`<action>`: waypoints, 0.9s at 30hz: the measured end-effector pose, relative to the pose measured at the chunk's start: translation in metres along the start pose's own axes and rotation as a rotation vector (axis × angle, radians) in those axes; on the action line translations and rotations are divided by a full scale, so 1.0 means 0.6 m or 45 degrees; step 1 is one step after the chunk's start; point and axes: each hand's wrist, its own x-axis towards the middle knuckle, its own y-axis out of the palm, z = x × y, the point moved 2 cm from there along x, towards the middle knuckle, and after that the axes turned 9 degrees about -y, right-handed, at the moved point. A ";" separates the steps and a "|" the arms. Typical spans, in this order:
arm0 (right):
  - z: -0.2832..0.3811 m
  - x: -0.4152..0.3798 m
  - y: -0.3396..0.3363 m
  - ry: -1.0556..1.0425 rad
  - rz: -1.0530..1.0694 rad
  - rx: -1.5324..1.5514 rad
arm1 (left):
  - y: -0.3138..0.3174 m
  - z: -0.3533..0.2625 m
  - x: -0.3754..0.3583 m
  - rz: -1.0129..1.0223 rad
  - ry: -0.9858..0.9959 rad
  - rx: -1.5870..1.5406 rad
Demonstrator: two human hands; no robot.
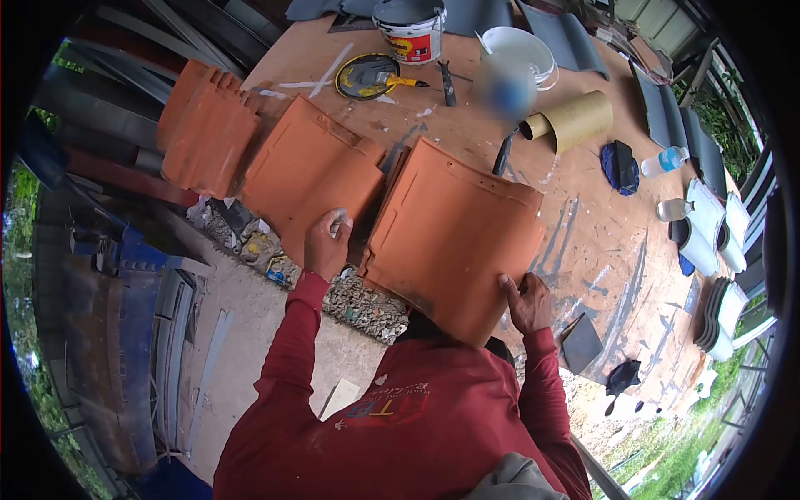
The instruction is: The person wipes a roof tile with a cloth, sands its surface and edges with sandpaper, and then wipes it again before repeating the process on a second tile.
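Observation:
An orange clay roof tile [458,242] lies tilted at the near edge of the table, close to my body. My right hand [530,303] grips its lower right edge, thumb on top and the other fingers partly hidden. My left hand [327,242] is closed and raised over a second orange tile [312,171]; something small and whitish shows between its fingers, too little to name. Further left stands a row of stacked orange tiles [208,129].
On the wooden table [467,117] are a paint bucket [412,37], a yellow-handled brush on a lid [367,77], a white pail [529,58], a gold tube [575,121] and bottles [664,162]. Grey tiles [704,225] line the right edge. Rubble [367,304] lies below.

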 end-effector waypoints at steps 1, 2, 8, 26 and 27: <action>0.004 0.001 -0.002 -0.009 0.045 -0.022 | 0.012 0.007 -0.021 0.027 -0.017 0.004; 0.001 0.001 -0.002 0.011 0.090 0.013 | 0.031 0.000 -0.042 0.117 -0.038 0.056; -0.010 -0.008 0.030 0.158 0.038 0.133 | 0.094 -0.004 -0.037 -0.082 0.226 0.426; 0.018 -0.023 0.043 0.149 0.125 0.021 | 0.051 -0.053 -0.055 -0.057 0.222 0.701; 0.023 -0.020 0.045 0.135 0.137 0.027 | 0.050 -0.046 -0.055 -0.069 0.208 0.709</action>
